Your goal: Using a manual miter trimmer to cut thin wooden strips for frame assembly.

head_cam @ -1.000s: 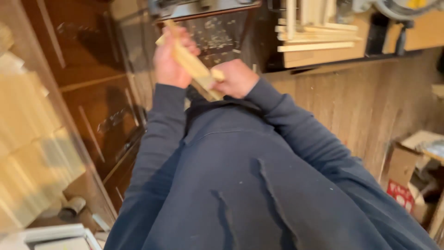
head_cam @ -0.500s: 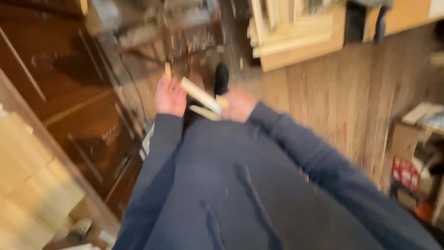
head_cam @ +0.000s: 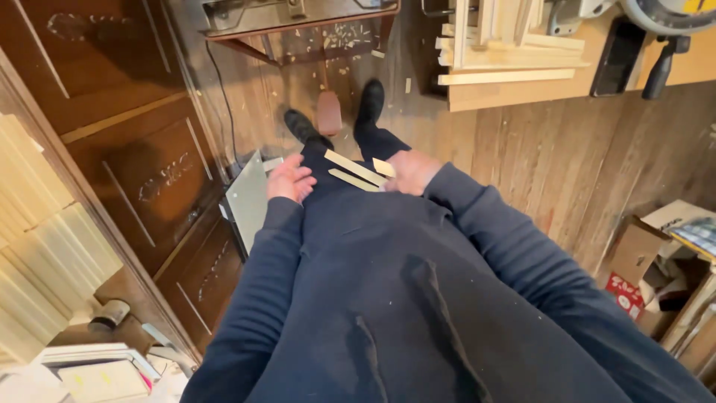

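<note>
— A workshop seen from above: we look down our dark blue sweatshirt to black shoes on a worn plank floor. What do the hands carry?

— Our right hand is clamped on short, flat strips of pale wood, held against the waist. Our left hand is empty, fingers loosely apart, just beside the strips' far ends but not touching them.

— Which way do the strips run?

— Their long axis lies across the body, nearly level, tilting up towards the left hand. The free ends point to our left; the near ends vanish into the right hand's grip. A shorter piece sits closest to that hand.

— What could go wrong?

— We judge the grip one-sided: several loose strips pinched at one end may fan out and slip, dropping by the brown oval pedal between the shoes. A grey metal panel leans near the left hand against the dark wooden door; a careless swing could knock it.
</note>
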